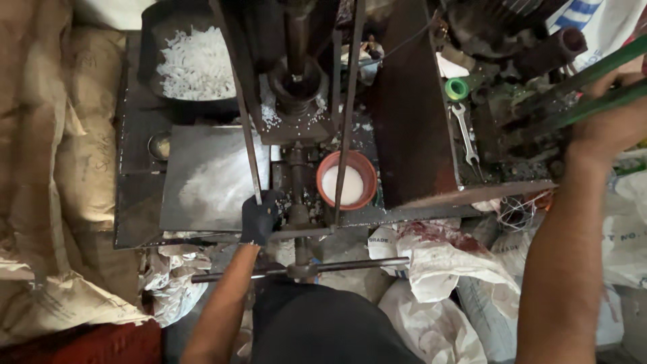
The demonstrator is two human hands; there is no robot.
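Hands on a dark metal press, seen from above.

Left hand [259, 217], in a dark glove, sits low centre of the frame, closed around the lower end of a thin metal rod [247, 135] that slants up toward the machine head [295, 81] at top centre. Right hand [606, 125], bare, at the right edge, is gripped around a green lever bar [593, 87] running toward the upper right. Just right of the gloved hand, an orange bowl [346, 178] holding white powder rests on the tabletop [135, 202], touching a second rod. Flat steel plate [209, 175] dusted white lies left of centre; black pan [192, 61] of white pellets upper left. Wrench [466, 135] and green tape roll [457, 89] lie right of centre. White sacks [438, 269] fill the lower right.
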